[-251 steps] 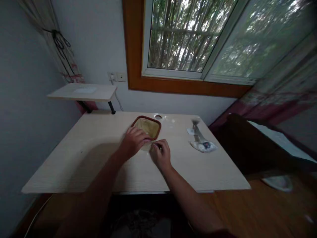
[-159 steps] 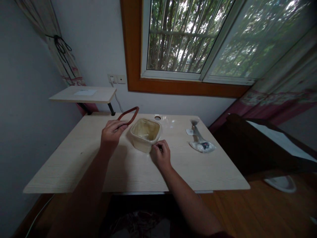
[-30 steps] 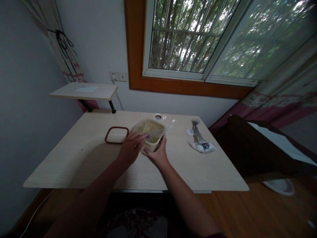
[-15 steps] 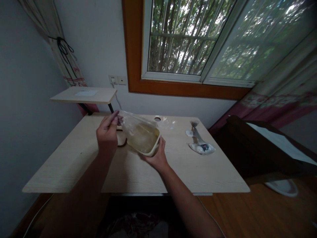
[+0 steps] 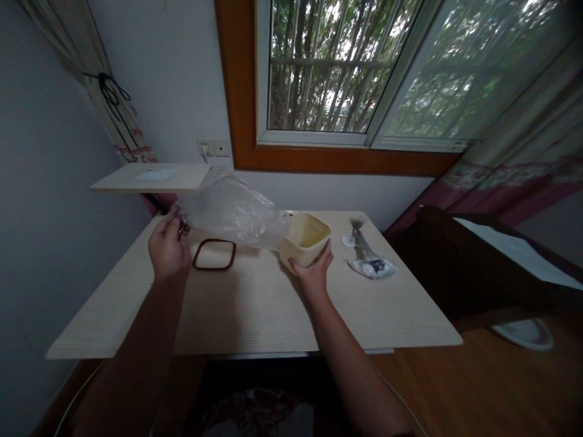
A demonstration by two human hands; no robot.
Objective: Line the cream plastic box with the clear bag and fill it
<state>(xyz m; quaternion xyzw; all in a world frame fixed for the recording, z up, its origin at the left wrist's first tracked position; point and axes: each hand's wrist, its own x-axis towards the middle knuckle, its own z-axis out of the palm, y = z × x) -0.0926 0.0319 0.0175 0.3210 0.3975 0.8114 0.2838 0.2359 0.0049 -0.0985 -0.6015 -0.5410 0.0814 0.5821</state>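
My left hand (image 5: pixel 169 247) is closed on one end of a clear plastic bag (image 5: pixel 232 210) and holds it up over the light wooden table (image 5: pixel 255 297). The bag's other end hangs at the left rim of a cream square container (image 5: pixel 306 238). My right hand (image 5: pixel 314 271) grips that container from its near side and holds it on the table, slightly tilted. A dark red square ring (image 5: pixel 214 254) lies flat on the table under the bag, just right of my left hand.
A fish (image 5: pixel 368 258) lies on plastic at the table's right side. A small raised shelf (image 5: pixel 150 177) stands at the back left, with a wall socket (image 5: pixel 212 147) behind it. A dark piece of furniture (image 5: pixel 483 267) stands to the right, under the window.
My left hand has pulled the plastic bag up and to the left, out of the container. My right hand has slid the container to the right. The ring was lifted off the container earlier.
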